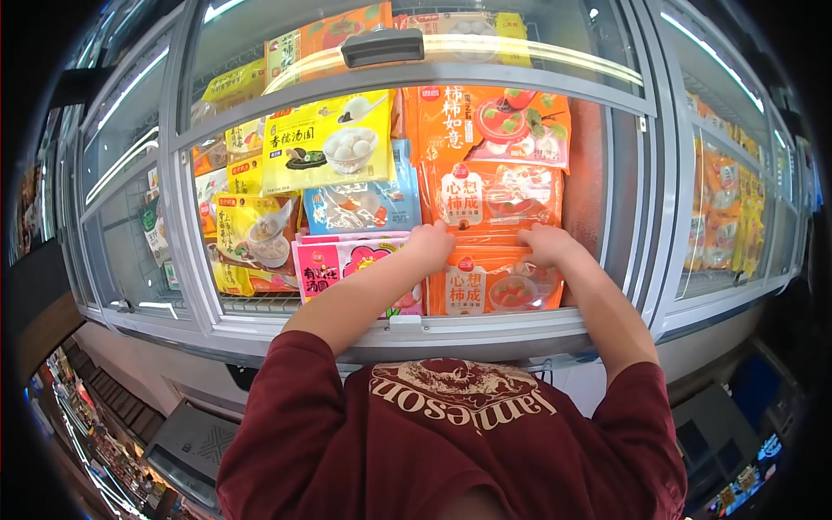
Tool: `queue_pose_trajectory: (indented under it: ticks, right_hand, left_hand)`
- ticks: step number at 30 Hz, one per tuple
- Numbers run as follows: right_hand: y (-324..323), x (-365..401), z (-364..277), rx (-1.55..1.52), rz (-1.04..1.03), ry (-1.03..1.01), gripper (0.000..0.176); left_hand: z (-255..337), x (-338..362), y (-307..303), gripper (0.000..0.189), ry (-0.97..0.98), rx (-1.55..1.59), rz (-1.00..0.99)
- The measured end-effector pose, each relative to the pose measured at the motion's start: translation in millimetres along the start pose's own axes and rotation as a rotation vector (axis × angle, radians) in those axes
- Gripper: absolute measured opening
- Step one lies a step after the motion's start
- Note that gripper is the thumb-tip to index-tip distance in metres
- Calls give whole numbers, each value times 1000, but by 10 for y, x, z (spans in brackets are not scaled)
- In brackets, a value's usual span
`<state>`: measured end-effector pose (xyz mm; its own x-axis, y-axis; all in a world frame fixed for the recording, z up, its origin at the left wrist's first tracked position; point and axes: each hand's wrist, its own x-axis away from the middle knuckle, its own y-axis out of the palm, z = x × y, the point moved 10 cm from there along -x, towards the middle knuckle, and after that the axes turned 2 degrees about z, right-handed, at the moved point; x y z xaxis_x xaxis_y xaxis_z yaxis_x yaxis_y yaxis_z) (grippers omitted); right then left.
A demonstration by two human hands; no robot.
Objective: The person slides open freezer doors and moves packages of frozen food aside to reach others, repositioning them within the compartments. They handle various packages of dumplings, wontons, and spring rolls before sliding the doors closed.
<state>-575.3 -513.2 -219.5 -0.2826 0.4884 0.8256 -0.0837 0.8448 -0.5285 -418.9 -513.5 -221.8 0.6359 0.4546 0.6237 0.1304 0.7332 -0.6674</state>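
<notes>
My left hand (432,249) and my right hand (548,246) reach into an open chest freezer. Their curled fingers pinch the two sides of an orange bag of frozen rice balls (497,198) near its lower edge. Directly below lies a matching orange bag (498,284), partly under my hands. Another orange bag (491,128), with a red bowl printed on it, lies behind. Left of my left hand are pink bags (325,269), partly covered by my forearm, and a blue bag (364,195). A yellow bag (328,143) overlaps the blue one.
The freezer's metal front rail (407,326) runs under my forearms. A sliding glass lid with a dark handle (382,48) covers the back. More yellow bags (256,234) stack at the left in a wire basket. Neighbouring glass-lidded sections hold further bags (724,204).
</notes>
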Motion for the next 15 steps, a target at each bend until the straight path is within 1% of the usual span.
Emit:
queue_pose_trajectory:
  ticks: [2, 5, 8, 11, 14, 15]
  right_hand:
    - [-56, -34, -126, -4, 34, -135, 24]
    - [-91, -95, -84, -102, 178, -132, 24]
    - [-127, -114, -16, -177, 155, -56, 28]
    - [-84, -104, -4, -79, 101, 45, 36]
    - [-67, -90, 6, -51, 89, 48, 43]
    - [-55, -73, -2, -39, 40, 41, 42]
  left_hand:
    - [-60, -14, 50, 45, -68, 61, -35]
    - [-139, -4, 83, 44, -96, 122, -84]
    - [-190, -22, 137, 41, -58, 198, -115]
    - [-240, -9, 88, 44, -107, 234, -70]
    - [-238, -21, 38, 46, -82, 277, 25]
    - [-248, -45, 58, 46, -72, 315, 47]
